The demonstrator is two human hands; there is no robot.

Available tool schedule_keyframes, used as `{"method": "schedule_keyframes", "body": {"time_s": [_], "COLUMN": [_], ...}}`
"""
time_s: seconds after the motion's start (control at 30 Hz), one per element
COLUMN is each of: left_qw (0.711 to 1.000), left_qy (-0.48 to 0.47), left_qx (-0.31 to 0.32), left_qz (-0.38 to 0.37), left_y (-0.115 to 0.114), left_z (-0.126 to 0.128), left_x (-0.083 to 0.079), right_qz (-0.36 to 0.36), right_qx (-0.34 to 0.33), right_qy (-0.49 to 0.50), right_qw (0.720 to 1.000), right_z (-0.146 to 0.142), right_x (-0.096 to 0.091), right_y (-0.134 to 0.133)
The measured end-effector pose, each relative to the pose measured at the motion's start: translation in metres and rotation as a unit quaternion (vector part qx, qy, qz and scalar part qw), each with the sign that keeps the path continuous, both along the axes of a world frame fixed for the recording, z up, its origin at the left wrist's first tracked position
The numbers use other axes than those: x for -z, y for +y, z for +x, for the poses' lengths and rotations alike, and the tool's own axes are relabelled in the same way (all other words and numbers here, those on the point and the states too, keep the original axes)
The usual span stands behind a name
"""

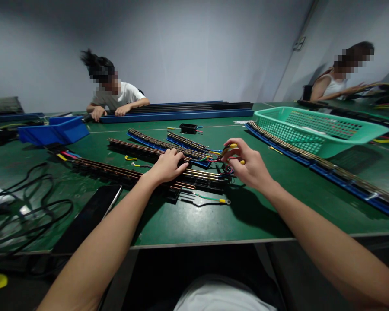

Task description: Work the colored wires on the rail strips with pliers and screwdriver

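Observation:
My left hand [167, 166] presses down on a long black rail with copper strips [116, 172] that lies across the green table [194, 224], fingers curled over it. My right hand [248, 164] is raised just above the rail's right end and pinches a yellow wire terminal [232, 147], with red, blue and black wires [225, 166] bunched under it. A loose green wire with a yellow terminal [214, 199] lies on the table in front of the rail.
More copper-strip rails [168, 144] lie behind; another long one on blue backing [327, 166] runs along the right. A teal basket [314, 129], blue bin [56, 129], black phone [89, 218], black cables [22, 211]. Two people sit across the table.

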State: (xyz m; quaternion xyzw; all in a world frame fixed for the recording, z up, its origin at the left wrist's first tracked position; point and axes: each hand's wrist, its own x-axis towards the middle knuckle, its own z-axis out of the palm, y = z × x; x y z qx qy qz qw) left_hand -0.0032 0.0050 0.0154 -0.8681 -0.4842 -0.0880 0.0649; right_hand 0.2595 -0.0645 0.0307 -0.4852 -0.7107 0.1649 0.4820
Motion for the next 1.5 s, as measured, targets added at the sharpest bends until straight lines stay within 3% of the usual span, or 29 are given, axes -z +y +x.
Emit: {"method": "schedule_keyframes", "body": {"time_s": [0.13, 0.27, 0.4, 0.63, 1.07, 1.2, 1.4, 1.5], "left_qw": [1.000, 1.000, 1.000, 1.000, 1.000, 1.000, 1.000, 1.000], "left_qy": [-0.002, -0.002, -0.003, -0.002, -0.007, -0.003, -0.004, -0.003], "left_qx": [-0.001, 0.000, 0.000, -0.003, -0.002, -0.001, -0.001, -0.002], "left_qz": [-0.003, -0.005, -0.006, -0.005, -0.002, 0.001, -0.003, -0.003], "left_y": [0.000, 0.000, -0.001, -0.001, 0.000, 0.000, 0.000, 0.000], "left_z": [0.000, 0.000, 0.000, 0.000, -0.001, -0.001, -0.001, -0.001], "left_x": [0.000, 0.000, -0.001, 0.000, 0.002, 0.002, 0.001, 0.001], "right_qz": [-0.027, 0.031, 0.087, 0.065, 0.087, 0.054, -0.062, -0.064], "right_qx": [0.016, 0.052, 0.065, 0.072, 0.062, 0.073, -0.011, -0.008], "right_qy": [0.144, 0.192, 0.160, 0.095, -0.018, 0.022, 0.145, 0.192], "right_qw": [0.989, 0.979, 0.981, 0.991, 0.994, 0.996, 0.987, 0.979], "right_z": [0.005, 0.005, 0.002, 0.000, 0.001, 0.001, 0.003, 0.003], "right_x": [-0.005, -0.008, -0.005, 0.000, 0.012, 0.011, 0.010, 0.009], "right_y": [0.003, 0.000, -0.003, 0.001, 0.011, 0.012, 0.016, 0.017]}}
